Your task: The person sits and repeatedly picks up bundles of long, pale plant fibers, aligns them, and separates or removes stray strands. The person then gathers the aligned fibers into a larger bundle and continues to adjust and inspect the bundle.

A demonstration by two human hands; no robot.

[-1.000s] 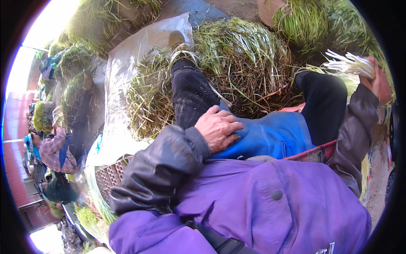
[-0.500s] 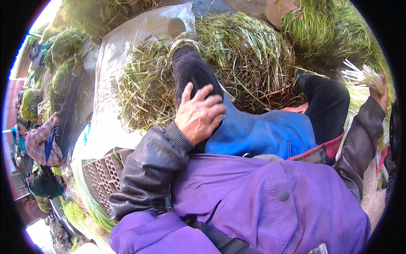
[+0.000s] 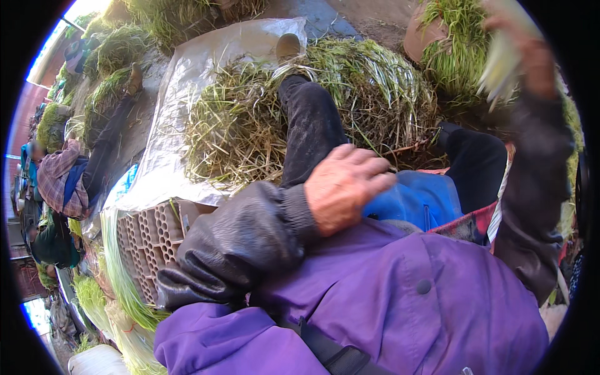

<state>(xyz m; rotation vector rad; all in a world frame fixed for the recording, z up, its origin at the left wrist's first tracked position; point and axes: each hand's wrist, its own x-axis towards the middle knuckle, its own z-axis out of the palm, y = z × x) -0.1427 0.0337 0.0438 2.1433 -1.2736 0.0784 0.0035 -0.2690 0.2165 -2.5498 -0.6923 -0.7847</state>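
Note:
My left hand [image 3: 347,187] is over my lap beside the blue apron [image 3: 409,197]. Its fingers are slightly bent and apart, and nothing shows in them. Raised at the upper right, my right hand [image 3: 536,62] is smeared by motion. It grips a bunch of pale green-white stalks [image 3: 502,65], whose white ends point downward. Between and around my outstretched legs lies a big heap of cut green stalks [image 3: 387,81] with brown roots and dry leaves. Loose yellowish trimmings [image 3: 234,125] lie to the left of my dark trouser leg [image 3: 312,112].
A whitish sheet [image 3: 181,112] lies under the trimmings. Left of my arm are hollow clay bricks [image 3: 150,240] and long pale stalks [image 3: 119,269]. Another green bundle [image 3: 456,59] stands at the far right. At the left, a person in a plaid shirt [image 3: 62,178] sits near more green heaps.
My right hand has swung upward and inward with the bunch, which now points down. My left hand has moved off my thigh, rightward toward the apron. The view has shifted slightly.

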